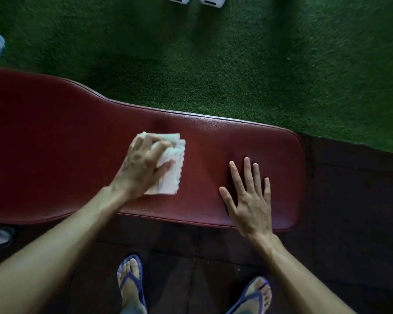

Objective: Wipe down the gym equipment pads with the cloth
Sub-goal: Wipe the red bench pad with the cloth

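- Nearest: two feet in blue flip-flops (132, 284) on dark floor mats (349, 223), person standing at the long side of the bench.
- One red bench pad (55, 143), long axis running left-right across the view, wider toward the left end.
- R hand (250, 200) lies flat on the pad near its right end, fingers straight & spread, holding nothing (looks like bracing, my guess).
- L hand (143, 164) presses one white cloth (170, 175) onto the pad's middle, fingers curled over the bunched top, gripping it.
- Cloth pokes out to the right of the L fingers; bare pad lies both ways along the axis, w/ the biggest stretch to the left, so L hand is the nearer one for it.
- Beyond: green turf (236, 64), two white objects (194, 0) at the top edge, cut off, can't tell what.
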Demonstrator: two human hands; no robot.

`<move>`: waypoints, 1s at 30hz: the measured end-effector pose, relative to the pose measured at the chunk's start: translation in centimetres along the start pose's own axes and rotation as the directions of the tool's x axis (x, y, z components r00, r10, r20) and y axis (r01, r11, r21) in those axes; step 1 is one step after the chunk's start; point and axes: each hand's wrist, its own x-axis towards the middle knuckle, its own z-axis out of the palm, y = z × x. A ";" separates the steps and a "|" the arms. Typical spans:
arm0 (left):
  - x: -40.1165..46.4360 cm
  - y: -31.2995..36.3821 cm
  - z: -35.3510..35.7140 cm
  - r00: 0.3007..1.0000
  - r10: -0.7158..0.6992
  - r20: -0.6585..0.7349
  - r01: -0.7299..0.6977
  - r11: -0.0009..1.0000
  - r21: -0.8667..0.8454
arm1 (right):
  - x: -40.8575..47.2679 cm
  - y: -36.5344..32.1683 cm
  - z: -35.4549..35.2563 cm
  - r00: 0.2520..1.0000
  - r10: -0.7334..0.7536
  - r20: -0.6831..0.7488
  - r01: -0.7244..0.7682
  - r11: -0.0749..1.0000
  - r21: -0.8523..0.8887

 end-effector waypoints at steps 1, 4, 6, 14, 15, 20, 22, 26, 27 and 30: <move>1.5 0.9 0.4 0.996 -0.081 -0.026 0.081 0.997 0.004 | -0.2 0.8 -0.3 1.000 0.007 0.001 -0.007 1.000 0.005; 5.2 5.0 1.8 0.988 -0.155 -0.020 0.155 0.988 0.001 | -1.0 2.3 -0.5 0.999 0.043 -0.005 -0.043 0.999 0.019; 5.5 8.3 3.2 0.996 -0.091 0.000 0.091 0.996 0.013 | -1.6 2.9 -0.4 0.997 0.065 -0.030 -0.065 0.998 0.029; 0.1 13.4 5.5 0.999 0.048 -0.001 -0.045 0.934 -0.354 | -1.9 4.0 -2.1 0.983 0.155 -0.100 -0.093 0.885 0.456; 0.3 12.7 5.0 1.000 0.000 -0.009 -0.003 0.922 -0.387 | -2.0 3.3 -2.7 0.976 0.181 -0.122 -0.093 0.853 0.514; 0.3 5.1 4.0 0.991 -0.133 0.012 0.131 0.987 0.090 | -1.6 -3.7 -3.1 0.940 0.269 -0.210 -0.099 0.804 0.586; -0.1 4.2 4.6 0.993 -0.116 0.038 0.106 0.974 0.199 | -0.9 -7.2 -1.8 0.905 0.352 -0.238 -0.185 0.830 0.526; -0.2 4.4 5.0 0.992 -0.125 -0.022 0.127 0.970 0.205 | -0.8 -11.0 1.2 0.855 0.470 -0.221 -0.363 0.845 0.392; -0.2 4.4 5.0 0.992 -0.120 -0.026 0.122 0.971 0.205 | -1.0 -10.9 1.6 0.851 0.472 -0.229 -0.371 0.850 0.375; -0.2 4.3 5.0 0.992 -0.118 -0.034 0.122 0.973 0.196 | -1.6 -9.1 1.8 0.883 0.385 -0.266 -0.276 0.888 0.368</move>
